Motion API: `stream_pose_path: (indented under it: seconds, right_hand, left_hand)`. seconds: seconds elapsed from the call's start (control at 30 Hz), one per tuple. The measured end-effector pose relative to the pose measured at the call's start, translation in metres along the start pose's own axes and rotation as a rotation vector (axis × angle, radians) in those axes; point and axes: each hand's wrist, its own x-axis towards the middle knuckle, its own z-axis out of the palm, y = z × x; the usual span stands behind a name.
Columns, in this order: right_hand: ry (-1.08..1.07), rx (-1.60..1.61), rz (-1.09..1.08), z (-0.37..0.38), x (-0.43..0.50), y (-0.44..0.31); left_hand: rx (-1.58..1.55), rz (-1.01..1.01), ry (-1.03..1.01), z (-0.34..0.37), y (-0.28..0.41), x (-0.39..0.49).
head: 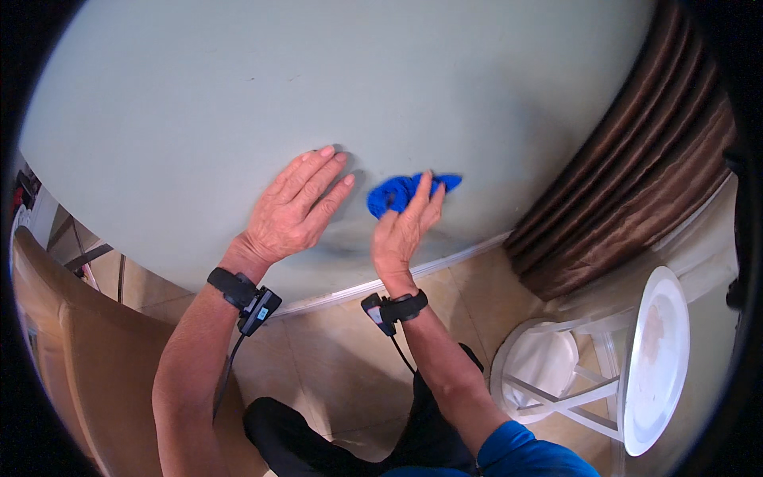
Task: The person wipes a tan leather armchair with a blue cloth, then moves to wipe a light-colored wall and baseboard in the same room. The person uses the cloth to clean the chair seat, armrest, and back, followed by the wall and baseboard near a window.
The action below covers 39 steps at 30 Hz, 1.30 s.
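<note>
A pale grey-green wall [286,77] rises before me, with a few small dark marks on it. My left hand [301,200] lies against the wall, fingers stretched and thumb side to the right, holding nothing. To its right, my right hand [408,223] grips a crumpled blue cloth [390,197] and presses it to the wall. Part of the cloth is hidden behind the fingers. Below the cloth the wall shows a darker, smudged patch near the floor. Both wrists wear black straps with small cabled devices.
A brown curtain [620,161] hangs at the right. Below it stands a white side table [656,369] with a round top and crossed legs. A tan upholstered chair [113,358] is close by my left arm. A white baseboard [351,291] meets the tiled floor [340,375].
</note>
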Motion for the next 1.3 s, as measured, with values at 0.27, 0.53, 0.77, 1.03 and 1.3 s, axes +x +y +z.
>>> stream_pose_path:
  seconds: [0.27,0.53,0.77,1.03,1.3]
  right_hand:
    - [-0.067,0.009,-0.096,-0.009,-0.006,0.013]
    - [-0.203,0.106,0.184,-0.009,-0.047,0.041]
    - [-0.234,0.426,0.127,-0.033,-0.014,-0.01]
    - [-0.131,0.366,-0.028,-0.034,0.006,0.005]
    - [-0.195,0.397,0.455,0.002,-0.081,0.086]
  left_hand:
    - [-0.157,-0.158,-0.033,0.03,0.069,-0.043]
    - [-0.539,-0.417,-0.252,0.083,0.126,-0.064]
    - [-0.496,-0.433,0.086,0.065,0.094,-0.021]
    - [-0.109,-0.322,0.145,0.059,0.071,0.006]
    - [-0.155,-0.385,-0.16,0.109,0.129,-0.069]
